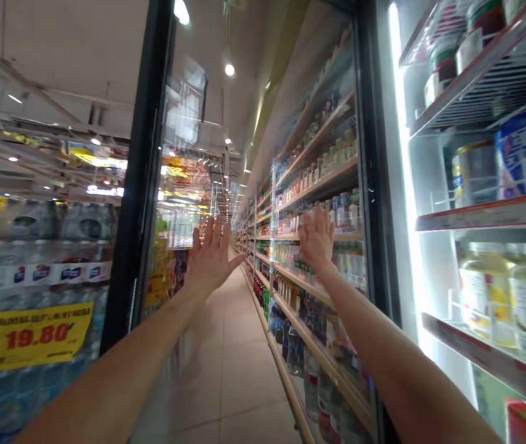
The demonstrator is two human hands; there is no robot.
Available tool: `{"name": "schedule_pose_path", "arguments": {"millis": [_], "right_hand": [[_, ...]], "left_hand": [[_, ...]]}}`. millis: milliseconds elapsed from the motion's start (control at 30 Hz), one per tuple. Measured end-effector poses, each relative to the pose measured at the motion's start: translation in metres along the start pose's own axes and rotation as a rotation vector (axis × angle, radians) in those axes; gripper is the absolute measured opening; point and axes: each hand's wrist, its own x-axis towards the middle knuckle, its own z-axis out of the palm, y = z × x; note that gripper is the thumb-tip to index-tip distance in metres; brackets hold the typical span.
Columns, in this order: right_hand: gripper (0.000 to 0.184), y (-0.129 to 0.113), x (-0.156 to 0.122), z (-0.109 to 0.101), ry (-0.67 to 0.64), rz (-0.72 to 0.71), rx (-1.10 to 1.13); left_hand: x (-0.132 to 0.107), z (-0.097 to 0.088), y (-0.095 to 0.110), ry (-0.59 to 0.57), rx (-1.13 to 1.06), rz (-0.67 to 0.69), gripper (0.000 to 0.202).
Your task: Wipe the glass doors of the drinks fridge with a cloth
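Observation:
My left hand (211, 256) is raised at mid-frame, fingers spread, holding nothing, with a black-framed glass cooler door (139, 172) just to its left. My right hand (316, 239) is also raised with its fingers apart and holds nothing. It is in front of a long wooden shelf unit of bottled drinks (322, 191), and it seems to rest on the door's glass pane, though I cannot tell if it touches. Both forearms reach up from the bottom corners.
A lit cooler (489, 216) with cans and packaged goods on wire shelves stands at right. Wrapped packs of bottled water (36, 290) with a yellow 19.80 price sign (32, 338) are at left. A tiled aisle floor (226, 370) runs ahead.

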Motion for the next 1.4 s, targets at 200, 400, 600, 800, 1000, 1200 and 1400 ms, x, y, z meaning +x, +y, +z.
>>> {"name": "schedule_pose_path", "arguments": {"millis": [200, 400, 600, 800, 1000, 1200, 1400], "right_hand": [[0.046, -0.019, -0.012, 0.004, -0.045, -0.197, 0.072], [0.046, -0.008, -0.01, -0.003, -0.044, 0.051, 0.027], [0.045, -0.045, -0.017, -0.001, -0.15, -0.236, 0.123], [0.046, -0.003, -0.017, -0.006, -0.051, 0.078, 0.053], [0.047, -0.031, -0.017, 0.0, -0.048, -0.029, 0.114], [0.047, 0.003, -0.026, -0.011, -0.157, -0.167, 0.075], [0.05, 0.019, -0.04, -0.009, -0.01, 0.034, 0.064]], "left_hand": [[-0.003, 0.003, -0.001, 0.031, 0.015, 0.053, 0.07], [-0.005, 0.004, -0.002, 0.035, -0.033, 0.071, 0.068], [-0.005, 0.003, -0.002, 0.022, -0.067, 0.071, 0.068], [-0.006, 0.0, 0.002, 0.001, -0.04, 0.056, 0.067], [-0.007, 0.002, 0.007, 0.021, -0.015, 0.026, 0.065], [-0.009, 0.0, 0.008, 0.006, -0.026, 0.013, 0.064], [-0.011, 0.001, 0.013, 0.016, -0.045, -0.015, 0.064]]}}
